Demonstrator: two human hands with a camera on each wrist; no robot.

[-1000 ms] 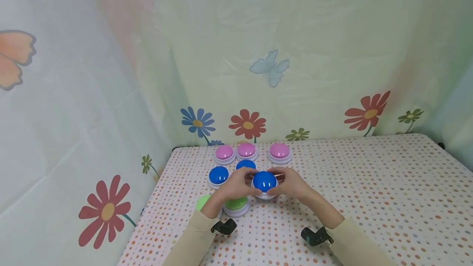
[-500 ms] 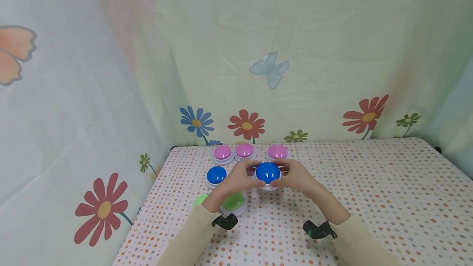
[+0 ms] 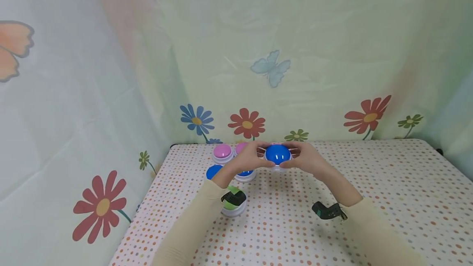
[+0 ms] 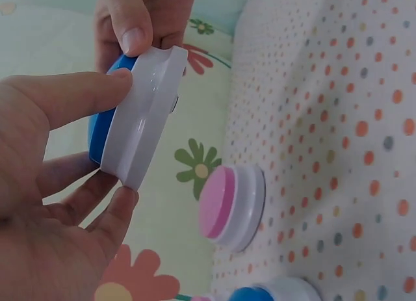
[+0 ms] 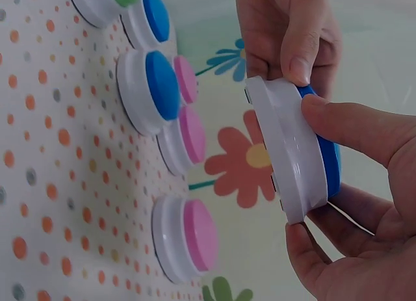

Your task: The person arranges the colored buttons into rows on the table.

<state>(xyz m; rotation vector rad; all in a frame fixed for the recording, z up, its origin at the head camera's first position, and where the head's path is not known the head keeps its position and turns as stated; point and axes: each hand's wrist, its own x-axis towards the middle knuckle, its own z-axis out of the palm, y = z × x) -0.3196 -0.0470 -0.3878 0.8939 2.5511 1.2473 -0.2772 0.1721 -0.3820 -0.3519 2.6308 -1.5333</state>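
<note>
A blue dome push button [image 3: 278, 155] with a white round base is held up off the table between both hands. My left hand [image 3: 251, 157] grips its left side and my right hand [image 3: 306, 159] grips its right side. In the left wrist view the left thumb lies at the blue dome's edge, with fingertips against the white base [image 4: 146, 119]. The right wrist view has the right thumb on the rim of the same button [image 5: 296, 151], fingers under the base. Below it, a pink button [image 5: 200, 236] stands on the table, hidden in the head view.
Two more pink buttons [image 3: 222, 151] stand at the back left of the dotted table [image 3: 288, 225]. In front of them are two blue buttons [image 3: 245, 173], then a green button [image 3: 232, 207] partly covered by the left wrist camera. A flowered curtain [image 3: 314, 73] hangs behind.
Both hands have lifted the blue button and carried it away from the body and slightly right. It now covers the rightmost pink button in the head view. The grip looks the same.
</note>
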